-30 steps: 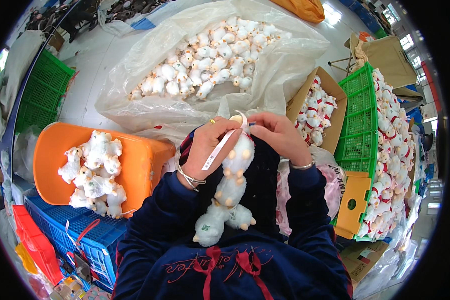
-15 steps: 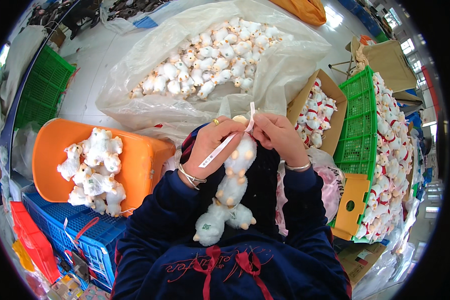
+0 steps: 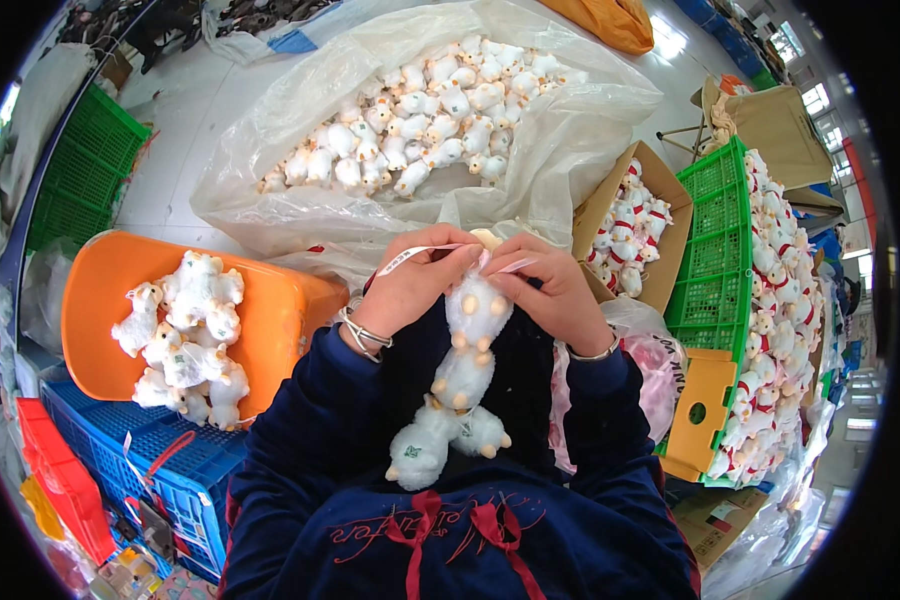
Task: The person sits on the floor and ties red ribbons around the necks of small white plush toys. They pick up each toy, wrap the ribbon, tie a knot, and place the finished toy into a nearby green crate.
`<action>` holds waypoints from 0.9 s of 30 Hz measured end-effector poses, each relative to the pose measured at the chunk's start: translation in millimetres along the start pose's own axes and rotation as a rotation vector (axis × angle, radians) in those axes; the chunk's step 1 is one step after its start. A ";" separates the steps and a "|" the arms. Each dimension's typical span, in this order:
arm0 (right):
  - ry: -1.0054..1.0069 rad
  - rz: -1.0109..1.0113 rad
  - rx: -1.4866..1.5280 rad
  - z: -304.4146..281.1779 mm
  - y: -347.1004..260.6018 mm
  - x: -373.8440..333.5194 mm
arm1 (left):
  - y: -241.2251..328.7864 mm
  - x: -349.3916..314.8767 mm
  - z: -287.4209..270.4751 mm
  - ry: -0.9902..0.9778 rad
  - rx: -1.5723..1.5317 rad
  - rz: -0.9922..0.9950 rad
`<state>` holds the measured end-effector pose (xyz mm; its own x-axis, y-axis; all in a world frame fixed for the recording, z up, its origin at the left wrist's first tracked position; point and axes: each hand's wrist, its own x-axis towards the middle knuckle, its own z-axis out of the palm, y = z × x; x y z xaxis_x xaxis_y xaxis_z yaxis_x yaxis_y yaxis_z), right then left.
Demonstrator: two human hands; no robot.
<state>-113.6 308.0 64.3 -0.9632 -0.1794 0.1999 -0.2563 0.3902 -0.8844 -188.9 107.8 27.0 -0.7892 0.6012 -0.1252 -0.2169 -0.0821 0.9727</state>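
A white plush toy with peach feet stands against my body, its head end up between my two hands. Around its neck runs a narrow pale ribbon with print on it. My left hand pinches the ribbon on one side, a length trailing out over the back of the fingers. Fingers of my right hand close on the ribbon's other side, next to the toy's neck. Below it, more white plush toys rest in a row down my lap. The crossing of the ribbon is partly covered by fingertips.
Ahead, a clear plastic sheet holds a heap of white plush toys. An orange tub with several toys stands left on a blue crate. At right are a cardboard box and a green crate beside toys with red neck ribbons.
The ribbon end that stuck up between my hands is drawn down to the right. Its left tail has swung up from hanging to nearly level. My hands have lowered slightly and spread.
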 end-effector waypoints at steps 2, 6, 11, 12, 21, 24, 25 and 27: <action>-0.039 0.063 0.014 -1.5 -5.2 0.2 | 2.7 0.4 1.1 0.005 -0.015 -0.026; -0.117 0.199 0.052 -12.1 -8.1 9.5 | -2.2 0.5 0.0 -0.004 -0.026 0.020; -0.048 0.358 0.042 -3.1 1.1 20.9 | -15.7 -3.6 10.0 0.138 0.072 0.262; -0.043 0.358 0.011 -2.8 1.8 23.0 | -11.7 -5.8 11.8 0.164 0.193 0.331; -0.033 -0.210 -0.583 6.3 12.4 27.8 | -15.4 -9.7 24.6 0.176 0.399 0.626; -0.129 -0.177 -0.380 -5.4 10.0 26.1 | -15.5 -14.1 28.7 0.204 0.405 0.665; -0.208 -0.078 -0.323 -12.4 4.4 25.9 | -15.3 -15.8 28.0 0.200 0.397 0.636; -0.359 0.122 -0.212 -31.1 -9.6 27.3 | -12.0 -18.2 27.2 0.187 0.378 0.582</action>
<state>-140.0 327.5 91.3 -0.9081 -0.4084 -0.0929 -0.1894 0.5982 -0.7787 -156.3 119.5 22.8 -0.8087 0.3947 0.4362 0.4563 -0.0471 0.8886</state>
